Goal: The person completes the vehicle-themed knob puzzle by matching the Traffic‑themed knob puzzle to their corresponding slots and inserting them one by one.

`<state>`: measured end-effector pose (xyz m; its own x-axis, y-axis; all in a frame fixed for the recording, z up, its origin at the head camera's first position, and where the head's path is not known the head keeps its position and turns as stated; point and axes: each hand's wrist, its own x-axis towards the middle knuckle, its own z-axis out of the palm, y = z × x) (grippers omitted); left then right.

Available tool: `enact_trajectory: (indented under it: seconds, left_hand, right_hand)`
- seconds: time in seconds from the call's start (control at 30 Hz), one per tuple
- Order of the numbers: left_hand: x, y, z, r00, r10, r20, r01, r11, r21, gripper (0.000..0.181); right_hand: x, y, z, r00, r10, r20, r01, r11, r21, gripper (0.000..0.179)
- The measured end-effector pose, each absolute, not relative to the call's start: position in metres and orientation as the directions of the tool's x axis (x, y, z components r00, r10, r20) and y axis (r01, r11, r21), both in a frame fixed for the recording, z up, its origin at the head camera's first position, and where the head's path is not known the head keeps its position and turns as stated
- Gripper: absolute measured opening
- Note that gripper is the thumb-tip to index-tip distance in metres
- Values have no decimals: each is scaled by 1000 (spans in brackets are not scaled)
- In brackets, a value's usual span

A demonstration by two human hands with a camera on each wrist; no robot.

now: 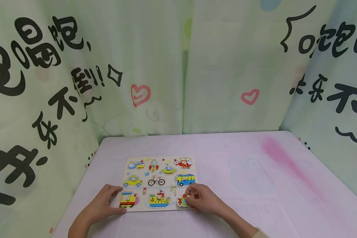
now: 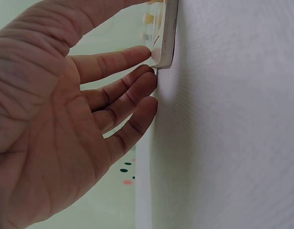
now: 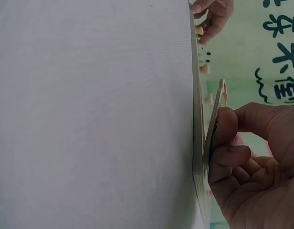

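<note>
A white wooden knob puzzle board (image 1: 143,200) with colourful vehicle pieces lies flat on the table. My left hand (image 1: 96,208) is at its left side, thumb at the near corner and forefinger at the left edge. In the left wrist view the fingers (image 2: 132,90) are spread and gently bent, the forefinger touching the board's corner. My right hand (image 1: 206,200) pinches a small puzzle piece (image 1: 179,201) with red and green parts at the near right corner. The right wrist view shows this piece (image 3: 214,117) tilted, one end raised off the board. Fingers hide much of its picture.
Among the other pieces are a bus (image 1: 185,179), a ship (image 1: 159,200), a train (image 1: 128,200) and a bicycle (image 1: 156,180). A pale cloth with a pink streak (image 1: 288,162) covers the table. Light green curtains (image 1: 226,66) with black writing enclose the back and sides.
</note>
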<state>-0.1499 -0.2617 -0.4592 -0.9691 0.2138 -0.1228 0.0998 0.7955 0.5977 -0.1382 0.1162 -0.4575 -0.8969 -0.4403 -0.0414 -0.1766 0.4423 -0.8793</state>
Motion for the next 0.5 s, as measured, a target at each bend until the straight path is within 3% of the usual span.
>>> enact_trajectory:
  seconds: [0.5]
  left_hand:
    - [-149, -261, -459, -969, 212, -123, 96, 790, 606, 82]
  right_hand:
    - [-142, 105, -455, -918, -395, -44, -210, 577, -789, 6]
